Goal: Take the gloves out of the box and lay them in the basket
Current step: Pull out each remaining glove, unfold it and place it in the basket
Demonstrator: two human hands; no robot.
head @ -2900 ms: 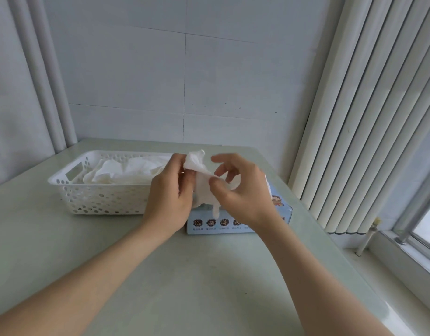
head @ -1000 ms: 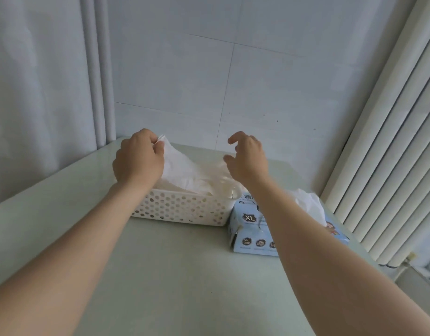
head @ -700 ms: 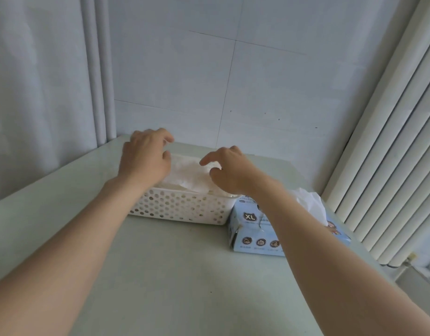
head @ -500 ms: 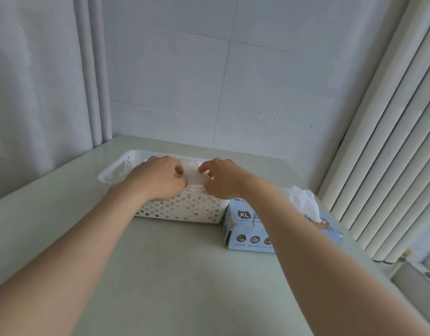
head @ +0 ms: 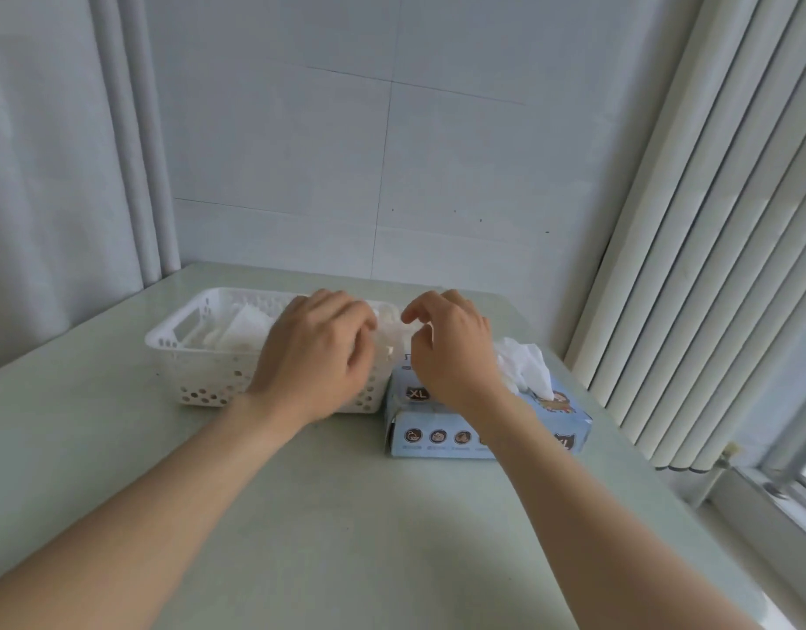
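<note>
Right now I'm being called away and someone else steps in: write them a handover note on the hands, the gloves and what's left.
Left hand: loosely curled over the right end of the white perforated plastic basket; its fingertips are hidden.
Right hand: loosely curled, empty, above the light blue cardboard glove box.
Done: thin white gloves lie in the basket.
Left: another white glove sticks out of the box; pull it and lay it in.

We saw a white perforated basket (head: 174, 345) on the table (head: 346, 516), with thin white gloves (head: 246, 329) crumpled inside. Touching its right end lay a light-blue box (head: 442, 436) marked XL, one white glove (head: 523, 363) puffing from its top.
</note>
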